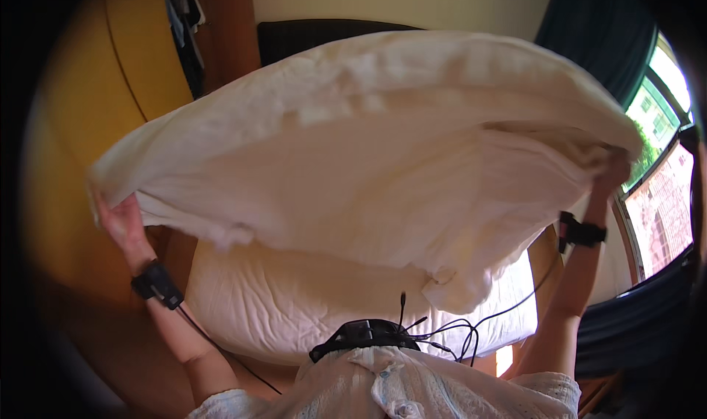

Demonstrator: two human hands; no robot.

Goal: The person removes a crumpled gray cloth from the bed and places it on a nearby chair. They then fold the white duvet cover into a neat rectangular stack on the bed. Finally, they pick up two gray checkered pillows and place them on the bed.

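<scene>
Duvet (353, 168) billows above the bed (250, 297), left hand (124, 219) and right hand (613, 172) wide apart, fingers gripping its edges.

Bed (250, 345), near end facing the wearer, corners rounded. White sheet (250, 294) directly on it, pulled over the top and down the near side, lightly creased, more wrinkles toward the left; right part brightly lit, middle in shade. Black headboard (309, 40) at the far end, against a pale wall, only its upper part showing. Far part of the bed hidden behind the raised quilt (331, 168); quilt's lowest hanging bit overlaps the sheet in view, can't tell if touching. Bed stands on a brown floor (143, 356), seen at lower left, dim there, detail unclear. Small sunlit patch just past the bed's near right edge.
</scene>
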